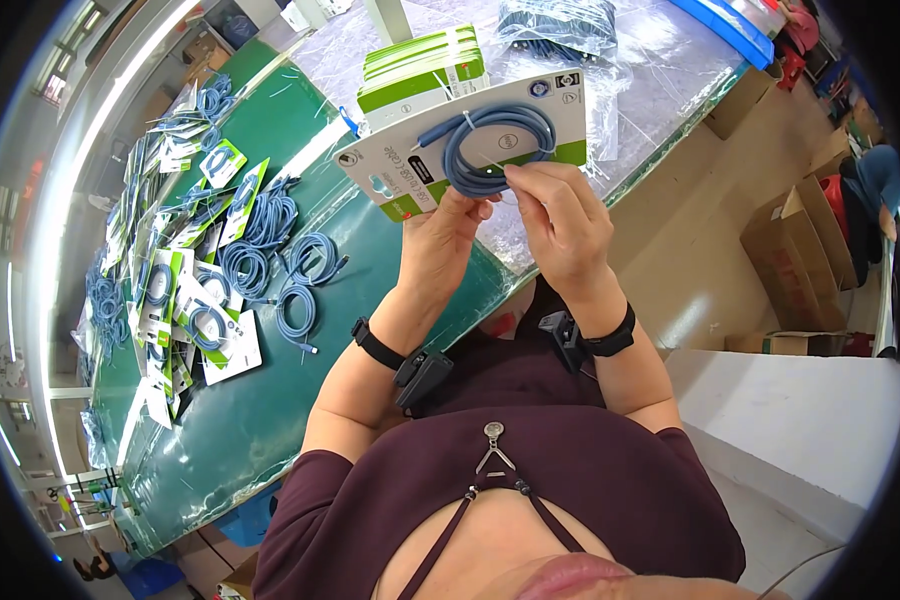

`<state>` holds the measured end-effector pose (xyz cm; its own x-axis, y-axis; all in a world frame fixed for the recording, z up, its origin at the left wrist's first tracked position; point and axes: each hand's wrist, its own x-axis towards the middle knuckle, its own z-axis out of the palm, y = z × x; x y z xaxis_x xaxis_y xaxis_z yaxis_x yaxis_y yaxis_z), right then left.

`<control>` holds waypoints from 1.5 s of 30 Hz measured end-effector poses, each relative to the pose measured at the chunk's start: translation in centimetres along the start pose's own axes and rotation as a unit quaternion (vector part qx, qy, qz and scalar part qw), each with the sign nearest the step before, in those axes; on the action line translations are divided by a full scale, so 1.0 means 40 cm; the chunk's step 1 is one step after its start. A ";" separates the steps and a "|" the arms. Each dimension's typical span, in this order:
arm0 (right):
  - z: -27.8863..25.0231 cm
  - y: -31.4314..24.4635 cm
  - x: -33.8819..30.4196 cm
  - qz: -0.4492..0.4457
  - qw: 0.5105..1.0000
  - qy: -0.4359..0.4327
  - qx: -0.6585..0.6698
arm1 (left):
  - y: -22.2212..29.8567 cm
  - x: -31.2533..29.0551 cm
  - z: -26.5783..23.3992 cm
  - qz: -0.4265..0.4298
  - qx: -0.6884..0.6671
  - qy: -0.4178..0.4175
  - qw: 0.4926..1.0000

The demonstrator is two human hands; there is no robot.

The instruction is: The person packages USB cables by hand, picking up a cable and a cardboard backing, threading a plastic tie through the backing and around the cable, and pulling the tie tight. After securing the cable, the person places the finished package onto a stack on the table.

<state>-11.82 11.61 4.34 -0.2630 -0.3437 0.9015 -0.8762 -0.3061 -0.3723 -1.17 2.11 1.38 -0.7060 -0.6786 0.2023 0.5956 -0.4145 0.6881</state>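
Hands point(570, 217) differ: left clamps cable card point(490, 130), fingers partly hidden; right bunched, hold unclear.

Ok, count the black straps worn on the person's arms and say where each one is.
2: one strap on the arm behind the left hand, another strap on the arm behind the right hand. Neither is hidden.

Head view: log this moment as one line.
left hand: holding card by near edge | right hand: at near side of blue coil | bench: card stack beyond, cables left
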 end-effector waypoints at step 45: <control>0.004 0.077 -0.116 0.220 0.939 0.015 0.265 | 0.137 -0.021 0.056 0.501 0.592 -0.178 0.606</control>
<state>-13.24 12.10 -1.02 -0.5706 -0.5174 0.6377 -0.3587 -0.5416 -0.7603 1.83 1.80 6.53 -0.3817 0.0314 0.9238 0.2506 0.9655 0.0707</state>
